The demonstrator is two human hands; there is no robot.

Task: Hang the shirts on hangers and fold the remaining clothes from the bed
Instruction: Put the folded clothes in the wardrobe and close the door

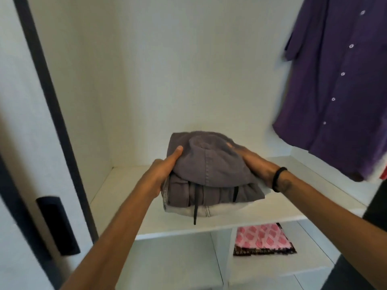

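Observation:
A folded grey hoodie (209,170) with a dark drawstring lies on top of a folded pale garment (222,210). I hold this stack over the white wardrobe shelf (240,223). My left hand (165,170) grips its left side, thumb on top. My right hand (255,164) grips its right side, with a black band on that wrist. Whether the stack touches the shelf I cannot tell. A purple button shirt (335,91) hangs at the right inside the wardrobe.
A folded pink patterned cloth (262,238) lies on the lower shelf at the right. The sliding door with a dark frame and black handle (57,225) stands at the left. A red bit of fabric (384,173) shows behind the purple shirt.

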